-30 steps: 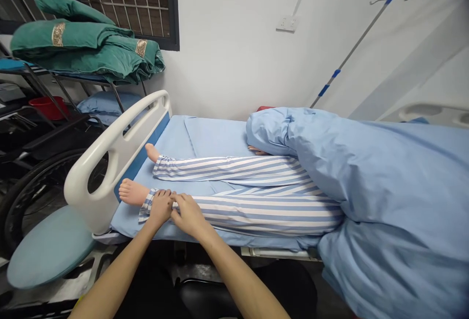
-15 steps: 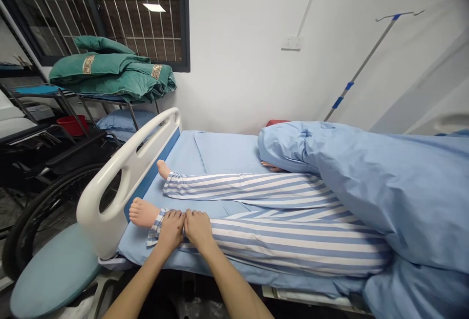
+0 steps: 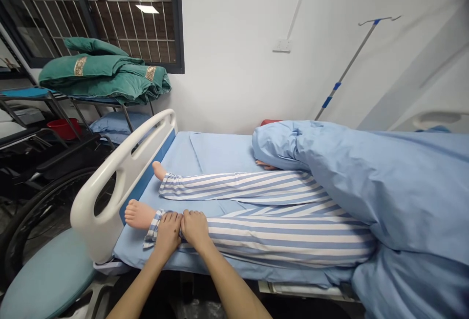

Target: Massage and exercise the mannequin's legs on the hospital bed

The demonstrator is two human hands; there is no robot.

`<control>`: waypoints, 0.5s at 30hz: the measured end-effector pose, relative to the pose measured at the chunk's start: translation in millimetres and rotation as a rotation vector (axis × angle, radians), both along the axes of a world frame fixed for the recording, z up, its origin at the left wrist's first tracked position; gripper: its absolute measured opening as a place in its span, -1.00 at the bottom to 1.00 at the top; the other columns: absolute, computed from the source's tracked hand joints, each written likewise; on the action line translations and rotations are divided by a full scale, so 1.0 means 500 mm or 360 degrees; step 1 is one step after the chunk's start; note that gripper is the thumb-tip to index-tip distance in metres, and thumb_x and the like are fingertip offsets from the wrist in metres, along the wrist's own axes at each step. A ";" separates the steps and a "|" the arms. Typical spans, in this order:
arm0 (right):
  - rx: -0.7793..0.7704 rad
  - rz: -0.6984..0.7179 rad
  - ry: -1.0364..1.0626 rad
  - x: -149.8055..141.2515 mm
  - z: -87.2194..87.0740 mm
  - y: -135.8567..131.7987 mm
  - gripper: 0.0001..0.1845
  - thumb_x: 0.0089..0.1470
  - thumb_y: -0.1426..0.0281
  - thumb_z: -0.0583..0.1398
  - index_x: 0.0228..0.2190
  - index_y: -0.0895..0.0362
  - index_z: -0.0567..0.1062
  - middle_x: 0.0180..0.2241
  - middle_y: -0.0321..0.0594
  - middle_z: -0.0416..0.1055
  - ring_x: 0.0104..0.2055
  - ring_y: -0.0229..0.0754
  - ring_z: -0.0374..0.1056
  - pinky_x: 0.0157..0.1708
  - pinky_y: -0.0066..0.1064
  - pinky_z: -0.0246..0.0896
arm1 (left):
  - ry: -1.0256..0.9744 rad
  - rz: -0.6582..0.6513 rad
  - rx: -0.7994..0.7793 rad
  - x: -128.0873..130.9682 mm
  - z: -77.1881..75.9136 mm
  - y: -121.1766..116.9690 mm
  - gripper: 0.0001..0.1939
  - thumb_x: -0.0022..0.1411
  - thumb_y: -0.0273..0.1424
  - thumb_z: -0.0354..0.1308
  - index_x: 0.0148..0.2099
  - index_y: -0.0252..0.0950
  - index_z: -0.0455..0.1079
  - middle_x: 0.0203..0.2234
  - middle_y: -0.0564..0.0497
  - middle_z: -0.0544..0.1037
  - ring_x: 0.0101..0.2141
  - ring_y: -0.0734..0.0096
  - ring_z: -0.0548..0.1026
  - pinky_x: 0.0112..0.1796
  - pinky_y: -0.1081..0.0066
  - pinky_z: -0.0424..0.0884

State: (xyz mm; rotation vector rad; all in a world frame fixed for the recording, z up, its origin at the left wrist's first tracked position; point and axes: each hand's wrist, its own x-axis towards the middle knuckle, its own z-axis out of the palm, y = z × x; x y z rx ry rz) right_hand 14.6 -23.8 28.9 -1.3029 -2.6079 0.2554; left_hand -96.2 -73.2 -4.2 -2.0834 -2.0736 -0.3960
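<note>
On the bed lie two legs in blue-and-white striped trousers point(image 3: 278, 236), with smooth bare feet that look like a manikin's. My left hand point(image 3: 169, 231) is wrapped over the nearer lower leg, just above the ankle and the gathered trouser cuff. Right beside it, my right hand point(image 3: 195, 226) grips the same shin through the cloth, the two hands touching. The near foot point(image 3: 139, 214) points up by the footboard, and the far foot point(image 3: 159, 170) rests behind it. A light blue quilt point(image 3: 340, 172) covers the upper body; part of a hand point(image 3: 266, 165) shows below its edge.
A white footboard point(image 3: 120, 172) closes the bed's left end. Past it stand a wheelchair point(image 3: 54, 172) and a round pale green stool top point(image 3: 47, 275). Green folded bedding point(image 3: 102, 74) lies on a rack under the barred window. An IV pole point(image 3: 348, 65) rises behind the bed.
The camera view has turned slightly, so the scene sits a little further left. Both hands keep their hold on the near lower leg, with little visible movement.
</note>
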 end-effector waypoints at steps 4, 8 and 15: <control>-0.0051 -0.0026 0.0078 0.002 0.001 0.003 -0.74 0.13 0.40 -0.05 -0.28 0.17 0.41 -0.32 -0.08 0.47 -0.25 -0.06 0.38 -0.25 -0.28 0.16 | -0.0034 0.0022 0.0199 0.013 -0.012 -0.013 -0.51 -0.09 -0.63 -0.03 -0.03 -0.35 0.28 -0.17 -0.13 0.40 -0.08 0.18 0.27 0.04 0.13 0.08; -0.0211 0.0011 0.0329 0.003 0.004 0.024 -0.70 0.06 0.44 -0.01 -0.18 0.13 0.40 -0.24 -0.13 0.45 -0.18 -0.12 0.36 -0.20 -0.35 0.17 | -0.0074 0.0051 0.0249 0.024 -0.017 -0.020 -0.46 -0.13 -0.61 0.00 0.00 -0.41 0.27 -0.13 -0.16 0.38 -0.03 0.16 0.24 0.08 0.12 0.06; -0.0278 0.0231 0.0647 -0.090 0.038 0.116 -0.49 -0.09 0.41 0.09 -0.03 0.19 0.29 -0.05 -0.07 0.34 0.01 -0.10 0.23 -0.01 -0.31 0.11 | -0.0062 0.0126 0.0096 0.028 -0.014 -0.017 -0.45 -0.12 -0.55 0.04 0.02 -0.41 0.28 -0.12 -0.18 0.35 0.00 0.08 0.21 0.08 0.07 0.05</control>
